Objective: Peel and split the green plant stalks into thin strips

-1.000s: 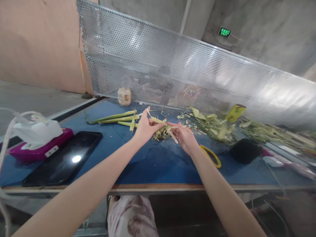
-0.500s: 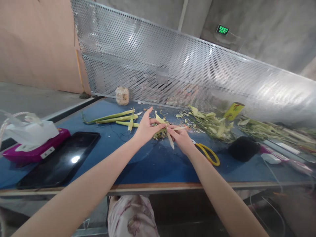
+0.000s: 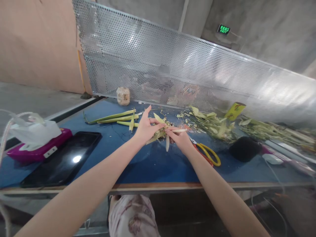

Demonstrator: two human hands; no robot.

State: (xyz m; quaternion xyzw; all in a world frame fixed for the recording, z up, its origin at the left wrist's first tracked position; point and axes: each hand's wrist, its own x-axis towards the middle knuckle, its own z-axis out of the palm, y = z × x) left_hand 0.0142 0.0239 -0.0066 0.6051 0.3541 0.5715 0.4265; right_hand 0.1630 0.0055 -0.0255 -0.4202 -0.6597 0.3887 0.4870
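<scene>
My left hand (image 3: 145, 127) and my right hand (image 3: 179, 139) meet over the middle of the blue table (image 3: 153, 161). Both pinch pale green leaf strips (image 3: 166, 131) that cross between them; one strip hangs down from my right fingers. The left forefinger sticks up while the other fingers grip. A small heap of leaf trimmings (image 3: 161, 126) lies just behind the hands. Yellow-handled scissors (image 3: 208, 154) lie on the table right of my right wrist.
Long green stalks (image 3: 113, 118) lie left of the hands; a leaf pile (image 3: 212, 123) and a yellow tube (image 3: 234, 111) at right. A black tablet (image 3: 61, 158), a magenta box (image 3: 37, 148), a jar (image 3: 122, 96), a black pouch (image 3: 244, 148). A perforated metal screen (image 3: 197, 72) backs the table.
The leaf strip between my hands has swung down from nearly level to hanging below my right fingers. Both hands stayed in place, drawing slightly closer together.
</scene>
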